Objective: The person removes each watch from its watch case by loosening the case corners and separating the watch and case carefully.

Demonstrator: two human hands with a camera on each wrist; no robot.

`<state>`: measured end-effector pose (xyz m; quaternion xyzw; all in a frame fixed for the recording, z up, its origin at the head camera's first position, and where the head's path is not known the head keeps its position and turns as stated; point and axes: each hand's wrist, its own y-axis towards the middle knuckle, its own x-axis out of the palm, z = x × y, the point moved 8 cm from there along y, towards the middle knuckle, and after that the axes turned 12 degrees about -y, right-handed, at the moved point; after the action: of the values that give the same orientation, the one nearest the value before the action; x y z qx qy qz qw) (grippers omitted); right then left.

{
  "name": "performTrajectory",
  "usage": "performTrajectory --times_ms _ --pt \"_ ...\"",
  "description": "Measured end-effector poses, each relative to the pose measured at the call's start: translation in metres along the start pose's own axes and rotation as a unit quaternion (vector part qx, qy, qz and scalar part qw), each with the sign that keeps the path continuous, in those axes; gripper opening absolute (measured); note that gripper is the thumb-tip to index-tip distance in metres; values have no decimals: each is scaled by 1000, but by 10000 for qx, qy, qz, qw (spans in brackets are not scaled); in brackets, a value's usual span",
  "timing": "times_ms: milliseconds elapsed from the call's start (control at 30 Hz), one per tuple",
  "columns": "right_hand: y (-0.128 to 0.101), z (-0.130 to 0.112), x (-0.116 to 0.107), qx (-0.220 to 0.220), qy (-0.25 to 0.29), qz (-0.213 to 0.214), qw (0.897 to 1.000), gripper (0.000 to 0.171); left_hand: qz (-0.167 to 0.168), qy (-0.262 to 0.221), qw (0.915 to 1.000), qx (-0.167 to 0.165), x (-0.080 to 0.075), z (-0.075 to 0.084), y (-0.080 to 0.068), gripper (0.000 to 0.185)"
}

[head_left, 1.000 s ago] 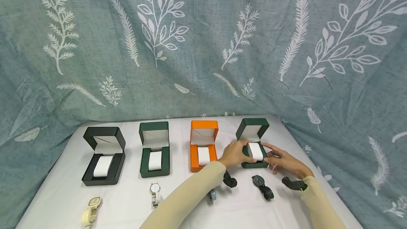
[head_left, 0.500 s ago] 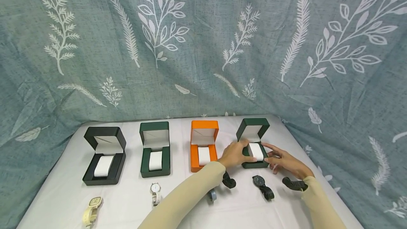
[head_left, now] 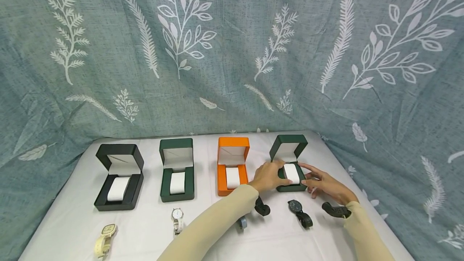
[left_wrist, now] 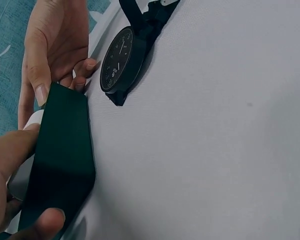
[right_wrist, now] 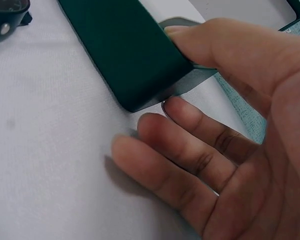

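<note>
In the head view, a green watch box (head_left: 291,188) stands at the right of the table with its lid raised. Inside it sits a white cushion (head_left: 292,173). My left hand (head_left: 267,176) holds the box's left side, its thumb reaching over the front edge to the cushion. From the right, my right hand (head_left: 324,184) grips the box, thumb on its top front corner; the lower fingers hang beside the wall in the right wrist view. A black watch (head_left: 300,214) lies in front of the box, on the white tabletop.
To the left stand an orange watch box (head_left: 221,192), another green one (head_left: 177,197) and a black one (head_left: 114,206), lids raised, white cushions inside. Nearer lie a white watch (head_left: 177,220), a cream watch (head_left: 105,241) and a blue-grey one (head_left: 242,222), partly hidden by the left sleeve.
</note>
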<state>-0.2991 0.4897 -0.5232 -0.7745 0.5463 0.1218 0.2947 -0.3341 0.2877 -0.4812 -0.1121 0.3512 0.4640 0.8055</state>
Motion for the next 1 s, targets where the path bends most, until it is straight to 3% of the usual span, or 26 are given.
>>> performTrajectory --times_ms 267,533,767,1000 --pt "3 -2 2 24 39 -23 10000 83 -139 333 9993 32 0 -2 -1 65" --pt "10 -5 3 -46 -27 -34 10000 82 77 365 9989 271 -8 -2 -1 59" --pt "8 -1 -3 63 -502 353 9981 79 82 176 9970 753 -25 7 -2 44" --pt "-8 -19 -20 -299 -880 1072 9899 67 32 -43 9922 1244 -55 21 -7 20"
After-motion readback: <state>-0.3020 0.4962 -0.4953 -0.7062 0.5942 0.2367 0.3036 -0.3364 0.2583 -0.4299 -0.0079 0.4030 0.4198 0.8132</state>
